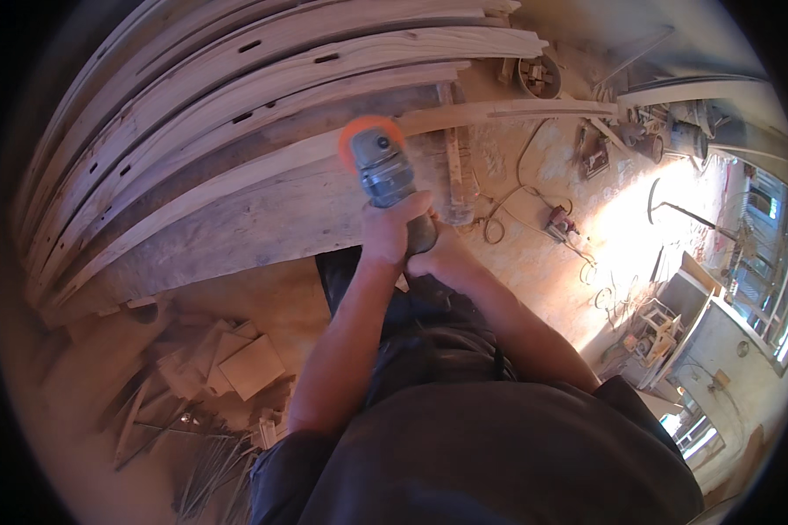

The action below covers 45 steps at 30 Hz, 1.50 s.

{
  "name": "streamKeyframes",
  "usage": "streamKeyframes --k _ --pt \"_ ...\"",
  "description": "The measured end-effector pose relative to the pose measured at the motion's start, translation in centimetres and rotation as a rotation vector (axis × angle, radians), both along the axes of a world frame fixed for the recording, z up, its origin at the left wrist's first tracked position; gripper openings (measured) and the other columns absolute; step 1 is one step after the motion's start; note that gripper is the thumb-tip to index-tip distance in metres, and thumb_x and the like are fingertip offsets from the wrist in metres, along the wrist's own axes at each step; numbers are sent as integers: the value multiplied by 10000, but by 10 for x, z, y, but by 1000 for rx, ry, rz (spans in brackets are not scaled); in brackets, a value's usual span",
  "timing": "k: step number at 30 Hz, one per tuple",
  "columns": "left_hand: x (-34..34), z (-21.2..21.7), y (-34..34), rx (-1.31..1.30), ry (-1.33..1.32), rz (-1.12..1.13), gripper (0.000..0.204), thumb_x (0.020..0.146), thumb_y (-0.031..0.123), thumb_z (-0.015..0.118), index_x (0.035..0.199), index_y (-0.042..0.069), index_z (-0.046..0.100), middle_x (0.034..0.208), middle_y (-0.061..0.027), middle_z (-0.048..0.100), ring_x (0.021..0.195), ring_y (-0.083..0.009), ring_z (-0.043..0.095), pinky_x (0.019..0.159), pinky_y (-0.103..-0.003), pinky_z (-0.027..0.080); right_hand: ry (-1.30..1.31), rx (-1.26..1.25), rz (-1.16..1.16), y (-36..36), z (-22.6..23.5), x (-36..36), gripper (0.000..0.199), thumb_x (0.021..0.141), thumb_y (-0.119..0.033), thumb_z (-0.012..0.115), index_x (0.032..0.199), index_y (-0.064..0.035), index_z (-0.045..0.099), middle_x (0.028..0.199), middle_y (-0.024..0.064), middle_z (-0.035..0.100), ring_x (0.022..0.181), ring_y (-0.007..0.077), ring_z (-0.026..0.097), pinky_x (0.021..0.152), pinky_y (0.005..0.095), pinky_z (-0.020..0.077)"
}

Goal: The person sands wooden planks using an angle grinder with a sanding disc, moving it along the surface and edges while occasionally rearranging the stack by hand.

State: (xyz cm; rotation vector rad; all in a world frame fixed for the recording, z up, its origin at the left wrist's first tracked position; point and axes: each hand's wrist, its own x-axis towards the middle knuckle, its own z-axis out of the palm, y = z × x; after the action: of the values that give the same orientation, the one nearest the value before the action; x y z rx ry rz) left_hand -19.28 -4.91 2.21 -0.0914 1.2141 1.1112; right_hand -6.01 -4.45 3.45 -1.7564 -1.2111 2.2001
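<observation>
Angle grinder (383,171) held out ahead of the body, over the near edge of a long curved plank (263,171). Grey body of the tool pointing away from the fingers, orange disc or guard at its far end blurred to a soft ring, so contact with the wood not clear. Left hand (392,229) wrapped shut around the rear of the tool, fingers (411,208) curled over the top of the housing. Right hand (442,258) just behind and below, touching the left, closed on the tail of the handle; its fingertips hidden under the left hand. Handle itself mostly covered by both grips. More curved planks (236,79) stacked beyond, some with dark slots. Offcut boards (236,363) heaped on the dusty floor (543,254) to the left, thin rods beside them hard to make out. Cables (512,197) looping across the sunlit floor to the right, small items there too washed out to name.
</observation>
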Motion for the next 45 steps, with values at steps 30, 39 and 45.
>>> streamKeyframes --k 30,39,45 --pt "-248 -40 -36 417 1749 -879 544 731 25 806 1253 62 656 1093 -139 704 1076 -366 631 937 -486 506 39 82 -401 -42 45 59 357 668 -172 646 953 44 635 775 141 663 661 252 662 629 359 544" --pt "-332 -33 -164 -338 1974 -112 467 840 77 750 1293 42 646 1323 -187 659 1216 -366 621 1028 -463 488 115 32 -46 -73 15 -71 325 647 -104 721 939 10 636 751 96 668 636 196 656 624 331 539" --pt "-207 19 -157 81 108 284 483 932 294 734 1235 -65 622 1150 -165 698 1039 -259 675 894 -415 558 165 54 276 -83 -5 -193 315 653 -57 715 952 -11 628 810 58 657 699 158 644 644 308 517"
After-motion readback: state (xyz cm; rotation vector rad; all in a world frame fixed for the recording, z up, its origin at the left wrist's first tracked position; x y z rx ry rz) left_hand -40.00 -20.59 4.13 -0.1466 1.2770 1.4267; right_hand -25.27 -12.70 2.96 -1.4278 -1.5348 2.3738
